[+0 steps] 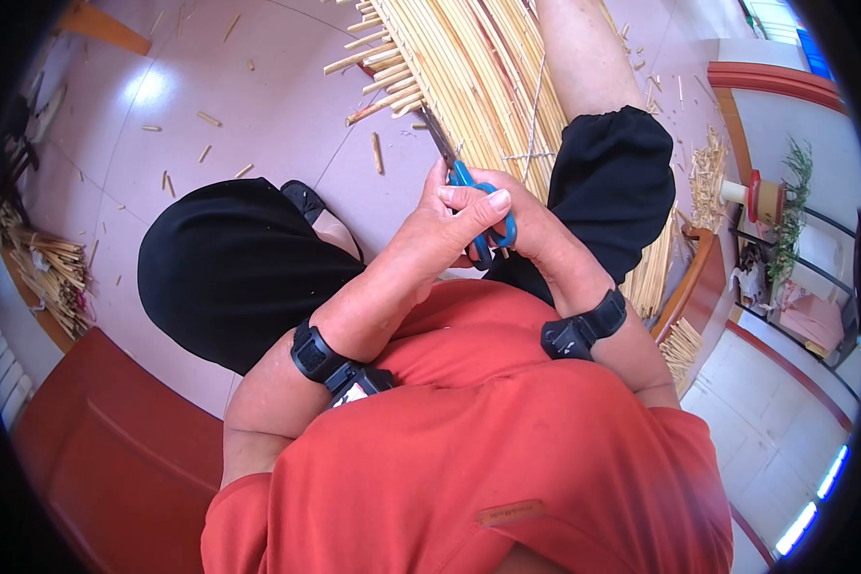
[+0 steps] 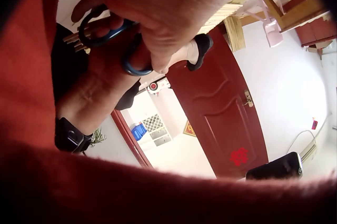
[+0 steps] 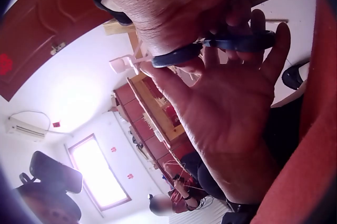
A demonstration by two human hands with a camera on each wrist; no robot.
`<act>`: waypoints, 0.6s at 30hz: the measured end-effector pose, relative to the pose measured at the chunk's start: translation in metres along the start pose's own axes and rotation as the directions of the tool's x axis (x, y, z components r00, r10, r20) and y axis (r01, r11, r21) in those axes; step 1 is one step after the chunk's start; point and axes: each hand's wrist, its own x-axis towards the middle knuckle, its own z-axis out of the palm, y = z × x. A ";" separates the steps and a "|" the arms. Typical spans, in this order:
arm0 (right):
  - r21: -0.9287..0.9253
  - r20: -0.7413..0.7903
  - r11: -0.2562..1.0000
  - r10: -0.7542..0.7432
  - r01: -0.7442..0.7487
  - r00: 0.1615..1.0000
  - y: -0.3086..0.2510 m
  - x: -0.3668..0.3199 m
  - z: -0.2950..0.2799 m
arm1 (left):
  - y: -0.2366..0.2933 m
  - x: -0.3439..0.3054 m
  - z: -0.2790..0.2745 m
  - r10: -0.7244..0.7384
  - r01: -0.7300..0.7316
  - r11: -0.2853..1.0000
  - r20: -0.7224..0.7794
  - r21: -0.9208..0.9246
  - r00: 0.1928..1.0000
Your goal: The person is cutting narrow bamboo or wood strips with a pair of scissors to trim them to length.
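Both hands meet in front of the red shirt at a pair of scissors (image 1: 462, 175) with blue handles. My left hand (image 1: 421, 230) grips the handles from the left, its thumb laid across them. From the other side my right hand (image 1: 531, 225) holds the handles too, partly hidden behind the left thumb. The dark blades reach up to the edge of a mat of pale stalks (image 1: 488, 86), bound with string. Uneven stalk ends stick out beside the blade tips. In the right wrist view the left palm (image 3: 226, 103) faces the camera, dark handle loops crossing its fingers.
A bare leg (image 1: 588, 57) lies over the mat's right side. Cut stalk pieces (image 1: 377, 153) litter the tiled floor (image 1: 287, 105). Stalk bundles (image 1: 53, 273) stand at the left, near a red-brown chair (image 1: 115, 430). Another person (image 3: 179, 197) shows in the right wrist view.
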 end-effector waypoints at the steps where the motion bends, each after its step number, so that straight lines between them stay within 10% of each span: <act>1: -0.009 0.002 1.000 -0.004 0.004 1.000 0.001 0.000 -0.001 | 0.000 0.000 0.000 -0.001 0.001 1.000 0.002 -0.002 1.000; 18: -0.130 -0.071 0.991 -0.014 0.004 0.997 0.000 0.000 0.000 | 0.004 -0.001 0.003 0.000 0.000 1.000 0.022 -0.022 1.000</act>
